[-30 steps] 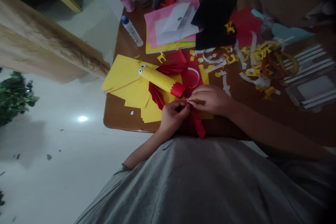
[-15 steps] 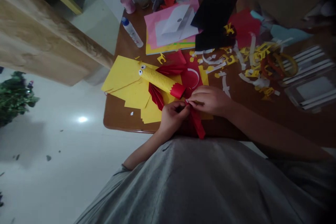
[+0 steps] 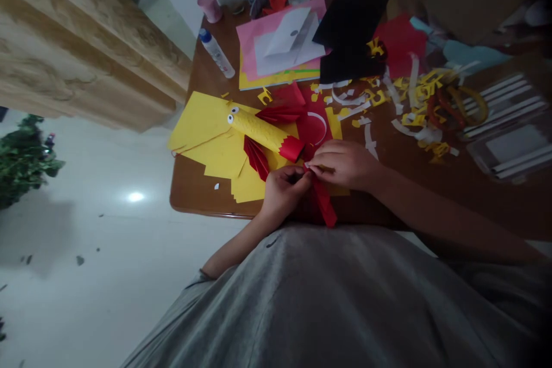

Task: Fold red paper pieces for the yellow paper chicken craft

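Note:
Both hands meet at the near edge of the brown table (image 3: 194, 184). My left hand (image 3: 282, 190) and my right hand (image 3: 347, 164) are closed, each pinching the top of a folded red paper strip (image 3: 323, 201) that hangs down toward my grey shirt. Just beyond my hands lies a yellow paper tube (image 3: 261, 129) with two stick-on eyes, a red fringe at one end and pleated red paper fans (image 3: 257, 156) on both sides. It rests on yellow paper sheets (image 3: 204, 126).
A glue bottle (image 3: 217, 52), a pink cup (image 3: 209, 4), pink and white sheets (image 3: 280, 37), black paper (image 3: 351, 34) and red paper (image 3: 401, 37) lie farther back. Yellow and white paper scraps (image 3: 414, 100) are strewn at right. A wooden cabinet (image 3: 77, 57) stands left.
The hands and the red strip stay where they were. The view has shifted slightly, so the wooden cabinet at left fills more of the corner.

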Motion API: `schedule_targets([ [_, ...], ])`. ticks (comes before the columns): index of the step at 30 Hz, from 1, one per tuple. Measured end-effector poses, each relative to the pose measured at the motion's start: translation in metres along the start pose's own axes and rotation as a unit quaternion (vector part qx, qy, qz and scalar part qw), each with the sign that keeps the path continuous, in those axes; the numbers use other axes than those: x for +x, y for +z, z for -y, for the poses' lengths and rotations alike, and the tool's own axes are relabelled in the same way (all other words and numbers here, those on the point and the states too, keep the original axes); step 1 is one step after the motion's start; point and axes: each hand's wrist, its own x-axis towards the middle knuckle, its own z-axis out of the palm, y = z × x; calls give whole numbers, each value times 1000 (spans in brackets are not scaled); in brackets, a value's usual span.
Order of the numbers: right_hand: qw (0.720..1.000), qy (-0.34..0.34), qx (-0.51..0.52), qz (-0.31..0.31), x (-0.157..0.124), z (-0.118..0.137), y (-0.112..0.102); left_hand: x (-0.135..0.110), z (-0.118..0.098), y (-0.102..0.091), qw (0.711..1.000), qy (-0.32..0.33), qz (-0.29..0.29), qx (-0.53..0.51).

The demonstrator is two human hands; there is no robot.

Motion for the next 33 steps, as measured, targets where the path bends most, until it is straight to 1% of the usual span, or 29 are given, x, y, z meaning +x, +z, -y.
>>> schedule_targets([
  [4, 1000, -5, -24, 10, 1, 1, 0, 0, 2, 1, 1000, 2, -5, -1],
  [10, 998, -35, -55, 16, 3, 4, -4, 0, 2, 1, 1000, 6, -2, -3],
  [13, 999, -15, -33, 13, 6, 7, -2, 1, 0, 1, 1000, 4, -4, -7],
  [15, 1000, 23, 8, 0, 8, 7, 0, 1, -1, 2, 1000, -2, -10, -10],
  [18, 990, 121, 50, -59, 10, 0, -6, 0, -2, 3, 1000, -17, -18, -10],
  [20, 972, 217, 13, -89, 8, -9, -20, 0, -1, 3, 1000, -19, -19, -13],
  [21, 958, 270, -30, -91, 7, -12, -30, 0, -1, 3, 1000, -18, -18, -14],
  [23, 922, 357, -131, -70, 2, -14, -51, 1, -1, 2, 1000, -14, -15, -15],
  [24, 906, 384, -171, -55, 0, -10, -60, 1, -1, 1, 1000, -13, -14, -14],
  [25, 894, 400, -197, -39, -2, -3, -66, 2, 0, 1, 1000, -12, -13, -12],
  [27, 887, 419, -190, 19, -4, 20, -71, 3, 0, 0, 1000, -10, -14, -11],
  [29, 898, 418, -111, 84, -4, 49, -64, 5, 0, -1, 1000, -10, -9, -8],
  [31, 905, 402, -50, 127, -1, 74, -50, 6, 0, -2, 1000, -13, -5, -6],
  [33, 895, 409, -23, 178, 2, 88, -35, 7, -1, -2, 1000, -19, 1, -6],
])
